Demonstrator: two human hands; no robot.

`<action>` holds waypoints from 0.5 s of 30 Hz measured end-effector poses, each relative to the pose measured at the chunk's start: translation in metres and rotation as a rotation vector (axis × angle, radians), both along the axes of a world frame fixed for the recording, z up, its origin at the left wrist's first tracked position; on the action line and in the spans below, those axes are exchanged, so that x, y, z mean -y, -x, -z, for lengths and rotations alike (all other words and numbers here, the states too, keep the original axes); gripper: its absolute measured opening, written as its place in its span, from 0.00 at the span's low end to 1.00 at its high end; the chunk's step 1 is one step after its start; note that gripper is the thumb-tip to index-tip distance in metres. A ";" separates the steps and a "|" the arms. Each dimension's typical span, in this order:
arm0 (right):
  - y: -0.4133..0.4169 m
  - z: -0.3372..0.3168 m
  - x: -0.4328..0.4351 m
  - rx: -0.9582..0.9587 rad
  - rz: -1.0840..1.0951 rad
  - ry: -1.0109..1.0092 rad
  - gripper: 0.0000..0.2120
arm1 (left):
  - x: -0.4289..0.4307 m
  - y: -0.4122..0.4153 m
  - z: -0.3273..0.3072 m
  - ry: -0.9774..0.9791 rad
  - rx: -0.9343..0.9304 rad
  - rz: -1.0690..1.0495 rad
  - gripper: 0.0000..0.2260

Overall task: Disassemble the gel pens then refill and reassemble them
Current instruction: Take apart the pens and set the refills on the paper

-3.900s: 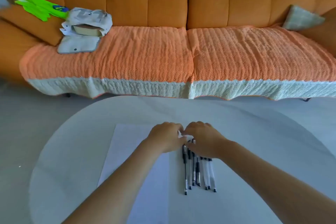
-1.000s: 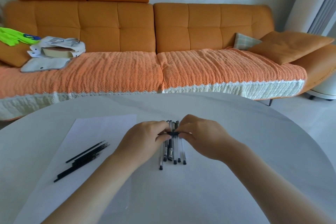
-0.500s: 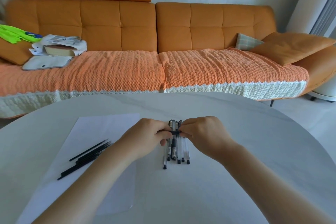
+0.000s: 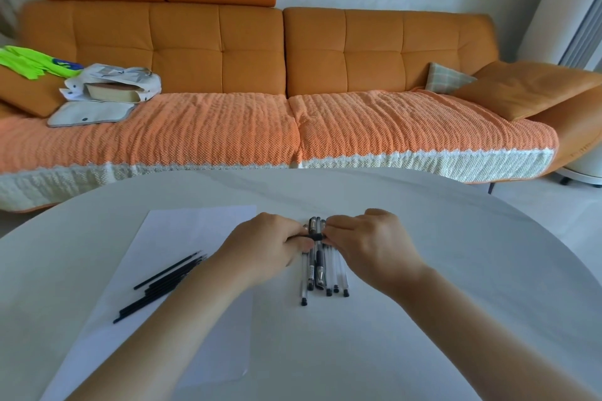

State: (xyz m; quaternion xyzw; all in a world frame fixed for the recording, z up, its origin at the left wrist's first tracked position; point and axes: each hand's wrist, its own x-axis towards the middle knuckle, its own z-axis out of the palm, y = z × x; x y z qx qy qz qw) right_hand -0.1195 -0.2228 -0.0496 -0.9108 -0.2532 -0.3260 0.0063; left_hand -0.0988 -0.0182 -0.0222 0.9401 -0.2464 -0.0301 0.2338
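At the middle of the table (image 4: 456,270), the left hand (image 4: 270,247) and right hand (image 4: 368,247) pinch one dark pen (image 4: 315,237) crosswise between curled fingertips, just over the row of gel pens (image 4: 322,273), while black refills (image 4: 163,283) lie on paper (image 4: 182,231) toward the left edge.

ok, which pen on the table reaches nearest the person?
The leftmost clear pen: its black end pokes out past the ends of all the others lying beside it.

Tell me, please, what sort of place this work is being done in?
Most likely a home living room: a long orange sofa with a knitted throw and a cushion stands behind the round white table, which bears the gel pens.
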 end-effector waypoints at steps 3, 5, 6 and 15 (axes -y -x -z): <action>-0.003 -0.001 0.001 -0.029 -0.031 -0.056 0.10 | -0.002 0.002 0.004 -0.111 0.105 0.026 0.11; -0.003 -0.004 0.000 -0.080 -0.028 -0.126 0.07 | -0.002 0.004 0.006 -0.121 0.237 0.042 0.10; -0.002 -0.004 -0.001 -0.093 -0.016 -0.160 0.06 | -0.001 0.004 0.006 -0.102 0.273 0.052 0.10; -0.001 -0.002 -0.002 -0.094 0.066 -0.244 0.11 | 0.009 0.004 0.011 -0.112 0.280 0.049 0.11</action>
